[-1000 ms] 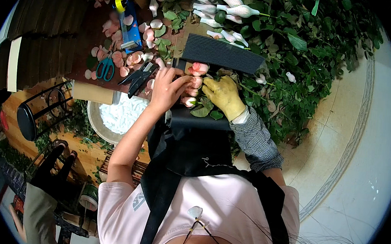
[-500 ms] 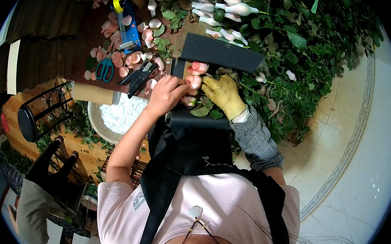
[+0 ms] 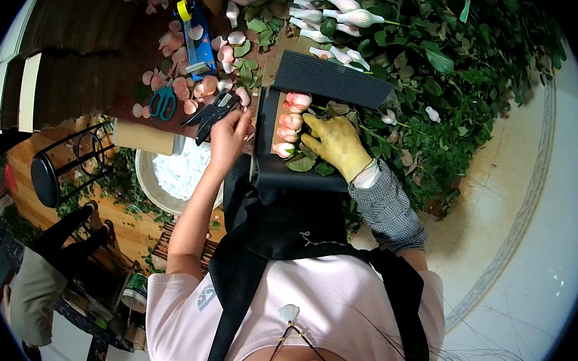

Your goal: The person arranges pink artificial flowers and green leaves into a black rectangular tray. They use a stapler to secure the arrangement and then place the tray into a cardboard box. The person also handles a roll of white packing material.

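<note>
My left hand [image 3: 228,133] is beside the black stapler-like tool [image 3: 210,114], its fingers curled; what they hold, if anything, is hidden. My right hand [image 3: 335,143], in a yellow glove, lies at the stems and leaves of several pink roses [image 3: 291,122], fingers bent but apart. The roses lie in a short column on a black work surface [image 3: 270,169]. A ribbed dark mat [image 3: 333,79] lies just beyond them. Loose pink petals [image 3: 205,87] are scattered to the left.
Teal scissors [image 3: 163,108], a blue tape dispenser [image 3: 194,46], netted buds [image 3: 347,17], a heap of leafy stems [image 3: 450,78] and cardboard stacks [image 3: 63,51] surround me. Below left are a basin of white pieces [image 3: 175,179], a stool [image 3: 48,177] and another person's legs [image 3: 52,264].
My left hand has moved off the roses, leftward and up toward the black tool, uncovering the column of blooms. My right hand has shifted slightly right with the view.
</note>
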Demonstrator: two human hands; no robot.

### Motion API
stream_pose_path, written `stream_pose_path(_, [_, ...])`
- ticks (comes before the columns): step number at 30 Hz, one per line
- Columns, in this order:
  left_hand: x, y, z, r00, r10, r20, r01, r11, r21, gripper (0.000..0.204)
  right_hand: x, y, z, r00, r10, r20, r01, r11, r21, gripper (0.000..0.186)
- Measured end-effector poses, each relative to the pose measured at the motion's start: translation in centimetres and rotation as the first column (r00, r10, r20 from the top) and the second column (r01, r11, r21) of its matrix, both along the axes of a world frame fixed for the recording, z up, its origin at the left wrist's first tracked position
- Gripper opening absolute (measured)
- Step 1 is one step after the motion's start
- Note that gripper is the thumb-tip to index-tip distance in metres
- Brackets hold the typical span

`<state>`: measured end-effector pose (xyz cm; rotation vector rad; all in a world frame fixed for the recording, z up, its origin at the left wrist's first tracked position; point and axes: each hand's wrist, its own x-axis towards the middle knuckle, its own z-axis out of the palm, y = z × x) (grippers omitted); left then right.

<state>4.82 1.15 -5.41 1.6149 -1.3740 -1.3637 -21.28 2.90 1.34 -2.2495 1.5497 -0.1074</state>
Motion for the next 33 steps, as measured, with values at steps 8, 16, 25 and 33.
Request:
stream_pose_path(8, [-2.6,0.8,2.0,0.934,-0.235,0.269,0.288,0.941,-0.177,0.025,1.8,-0.7,0.3,0.973,0.047,-0.226,-0.035,0.998,0.058,0.043])
stream_pose_path(16, [-1.6,0.9,3.4,0.969,-0.228,0.095,0.239,0.963,-0.126,0.017,2.5,-0.5,2.3,0.928,0.222,-0.298,-0.162,0.964,0.213,0.054])
stream_pose_path(25, [-6.0,3.0,7.7,0.571,-0.481,0.665,0.713,0.693,-0.111,0.019,2.0,-0.7,2.6,0.968,0.164,-0.192,-0.108,0.956,0.274,0.042])
stream_pose_path(33, [-4.6,0.5,5.7,0.956,-0.224,-0.19,0.221,0.975,-0.035,0.016,0.6,-1.3,-0.3,0.996,-0.022,-0.084,0.022,1.0,0.005,0.041])
